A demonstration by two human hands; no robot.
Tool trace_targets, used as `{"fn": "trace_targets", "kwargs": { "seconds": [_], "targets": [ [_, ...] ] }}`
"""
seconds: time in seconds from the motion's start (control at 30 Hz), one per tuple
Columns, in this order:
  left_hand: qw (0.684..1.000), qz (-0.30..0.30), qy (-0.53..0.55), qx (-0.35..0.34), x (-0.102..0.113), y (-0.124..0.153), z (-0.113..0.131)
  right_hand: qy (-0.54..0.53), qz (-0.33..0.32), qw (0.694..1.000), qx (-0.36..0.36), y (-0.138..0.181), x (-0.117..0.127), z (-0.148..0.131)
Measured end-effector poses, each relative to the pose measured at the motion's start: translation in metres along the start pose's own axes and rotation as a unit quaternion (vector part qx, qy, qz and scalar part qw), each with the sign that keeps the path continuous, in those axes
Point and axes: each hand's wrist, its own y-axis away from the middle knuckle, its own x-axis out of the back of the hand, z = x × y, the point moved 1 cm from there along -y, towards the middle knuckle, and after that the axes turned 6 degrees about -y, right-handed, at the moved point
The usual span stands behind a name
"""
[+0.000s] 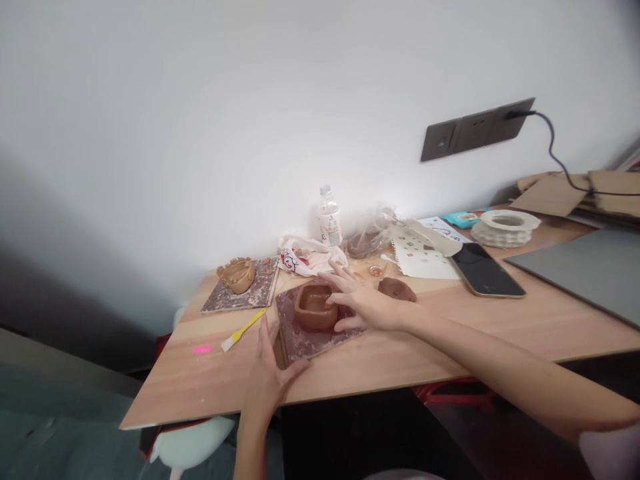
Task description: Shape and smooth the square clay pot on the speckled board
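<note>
A squarish brown clay bowl [316, 319] with rounded corners sits on a dark, clay-smeared board [295, 347]. My right hand [363, 300] is over the board at the bowl's right side, fingers spread; whether the fingertips touch the wall I cannot tell. At the board's left front edge is my left hand [273, 363], thumb and fingers apart, with nothing in it. A yellow brush [244, 330] with pale bristles lies left of that hand. A lump of brown clay [397, 289] rests just behind my right wrist.
Back left, a second board [215, 300] carries a small clay pot [237, 275]. Along the wall stand a water bottle [330, 223], a crumpled white bag [310, 259] and a clear plastic bag [373, 233]. To the right are a phone [487, 270], a white ring-shaped vessel [505, 230] and a grey laptop [590, 267].
</note>
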Motion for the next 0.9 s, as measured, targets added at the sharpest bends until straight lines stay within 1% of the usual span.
{"fn": "trace_targets", "kwargs": {
  "seconds": [0.17,0.33,0.53,0.63,0.73,0.9],
  "targets": [
    [1.0,-0.004,-0.004,-0.001,0.002,0.0,0.005,-0.007,-0.053,0.998,0.04,-0.01,0.01,0.012],
    [1.0,0.0,-0.007,0.001,0.002,0.001,0.006,0.011,-0.113,0.99,0.084,-0.025,0.019,0.013],
    [1.0,-0.003,-0.012,0.009,0.002,0.0,0.004,0.005,-0.16,0.983,0.09,-0.036,0.033,0.008],
    [1.0,-0.003,-0.012,0.01,0.002,0.0,0.004,0.023,-0.171,0.98,0.095,-0.038,0.032,0.006],
    [1.0,-0.004,-0.013,0.011,0.003,0.001,0.005,0.04,-0.164,0.98,0.102,-0.039,0.029,0.004],
    [1.0,-0.001,-0.007,0.009,0.003,0.001,0.006,0.027,-0.159,0.982,0.102,-0.038,0.029,0.004]
  ]
}}
